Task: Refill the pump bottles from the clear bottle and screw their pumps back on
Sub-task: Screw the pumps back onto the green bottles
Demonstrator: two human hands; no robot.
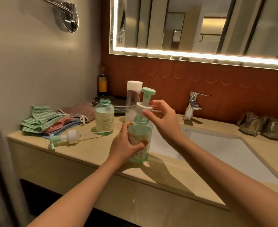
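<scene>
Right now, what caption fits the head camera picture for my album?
Left hand steadies a green bottle while the right hand holds the pump above its neck, beside the sink.

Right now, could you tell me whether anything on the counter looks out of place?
One pump lies on its side on the counter, off the uncapped pump bottle standing beside it. No spill shows.

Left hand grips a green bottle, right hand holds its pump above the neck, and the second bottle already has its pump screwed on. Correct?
Not quite. The head view shows the second bottle standing open-necked, with the loose pump lying on the counter. The rest holds: the left hand grips the green bottle, and the right hand holds the pump head above the neck.
</scene>
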